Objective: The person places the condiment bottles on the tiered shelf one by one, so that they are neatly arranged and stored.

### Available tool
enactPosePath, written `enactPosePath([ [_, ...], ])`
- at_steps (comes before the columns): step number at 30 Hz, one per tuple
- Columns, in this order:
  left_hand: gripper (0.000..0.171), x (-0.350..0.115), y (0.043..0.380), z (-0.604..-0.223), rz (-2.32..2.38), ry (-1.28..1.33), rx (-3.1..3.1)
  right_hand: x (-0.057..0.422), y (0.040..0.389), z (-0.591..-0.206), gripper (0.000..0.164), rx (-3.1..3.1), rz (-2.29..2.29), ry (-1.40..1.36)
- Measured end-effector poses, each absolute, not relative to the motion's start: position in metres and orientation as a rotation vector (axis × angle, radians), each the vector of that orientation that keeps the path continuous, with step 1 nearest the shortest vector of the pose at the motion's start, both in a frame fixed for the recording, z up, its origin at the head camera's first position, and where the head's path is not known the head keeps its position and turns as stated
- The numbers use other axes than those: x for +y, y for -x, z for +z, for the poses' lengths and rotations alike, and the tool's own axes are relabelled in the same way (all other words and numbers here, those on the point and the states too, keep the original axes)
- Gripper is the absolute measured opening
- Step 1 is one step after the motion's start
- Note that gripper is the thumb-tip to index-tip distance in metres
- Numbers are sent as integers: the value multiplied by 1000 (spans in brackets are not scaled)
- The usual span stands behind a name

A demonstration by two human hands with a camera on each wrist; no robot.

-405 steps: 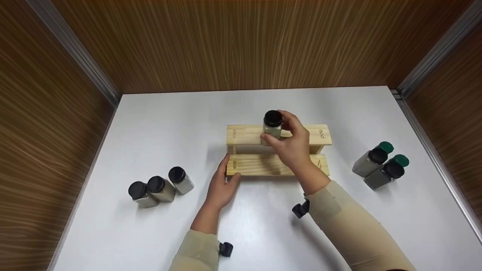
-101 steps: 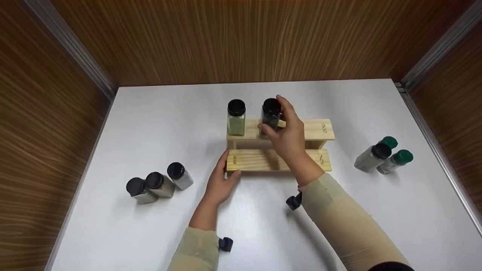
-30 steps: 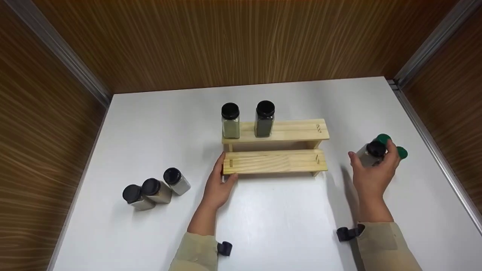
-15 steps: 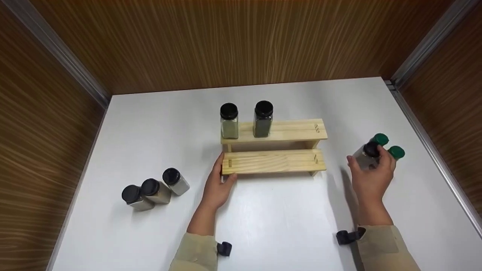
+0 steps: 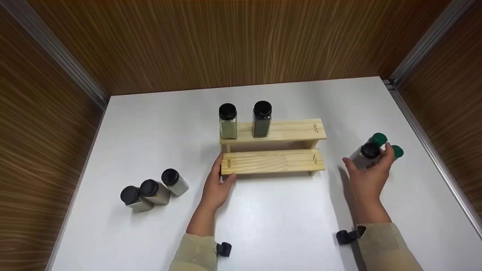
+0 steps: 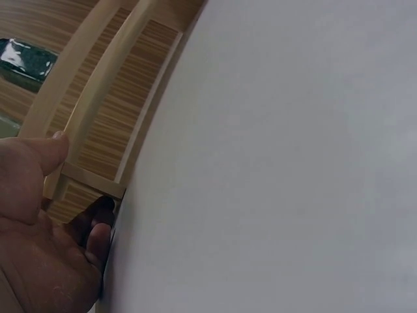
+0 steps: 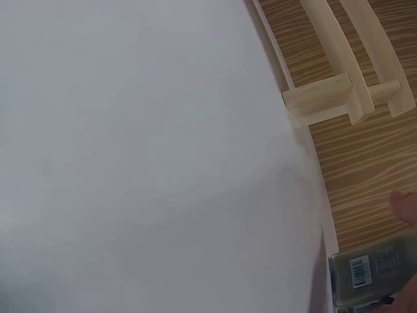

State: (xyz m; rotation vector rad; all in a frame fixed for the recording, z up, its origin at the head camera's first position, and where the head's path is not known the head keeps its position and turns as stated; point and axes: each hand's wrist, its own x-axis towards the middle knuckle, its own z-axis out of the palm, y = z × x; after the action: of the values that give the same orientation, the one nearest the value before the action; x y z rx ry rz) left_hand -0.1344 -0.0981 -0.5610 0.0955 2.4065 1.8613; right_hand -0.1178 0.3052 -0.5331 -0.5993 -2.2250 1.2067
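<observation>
On a white counter (image 5: 278, 214), toward the middle, a pale two-tier wooden rack (image 5: 271, 162), with the higher tier on the far side and the lower tier on the near side. Clamped on the left end of the lower tier, the left hand (image 5: 217, 190), with thumb at the near edge and fingers curled round the end. On the left half of the higher tier, two upright black-capped jars: a pale green jar (image 5: 228, 128) at the left end, and to the right, apart from it, a dark jar (image 5: 261, 126).

Well to the right of the rack, a grey-brown jar (image 5: 362, 159) with a black cap, within the spread of the right hand (image 5: 369, 182): thumb standing off to the left, fingers around the right side, their contact with the glass impossible to tell. On its side, a barcode label (image 7: 360, 272). Just beyond, on the far right side, two green-capped jars (image 5: 379, 139), partly hidden. On the near left part of the counter, close together, three black-capped jars (image 5: 159, 194). At both wrists, tan sleeves (image 5: 196, 250).
</observation>
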Motion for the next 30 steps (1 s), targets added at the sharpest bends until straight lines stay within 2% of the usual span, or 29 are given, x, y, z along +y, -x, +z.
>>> enactPosePath([
  [5, 80, -98, 134, -559, 1867, -81, 2393, 307, 119, -539, 106, -2263, 1195, 618],
  [16, 80, -98, 135, -560, 1875, -88, 2393, 310, 121, -544, 87, -2292, 1195, 610],
  [22, 79, -99, 134, -561, 1856, -86, 2411, 307, 118, -542, 87, -2303, 1207, 634],
  [30, 79, -99, 134, -561, 1868, -84, 2400, 300, 114, -544, 88, -2285, 1200, 503],
])
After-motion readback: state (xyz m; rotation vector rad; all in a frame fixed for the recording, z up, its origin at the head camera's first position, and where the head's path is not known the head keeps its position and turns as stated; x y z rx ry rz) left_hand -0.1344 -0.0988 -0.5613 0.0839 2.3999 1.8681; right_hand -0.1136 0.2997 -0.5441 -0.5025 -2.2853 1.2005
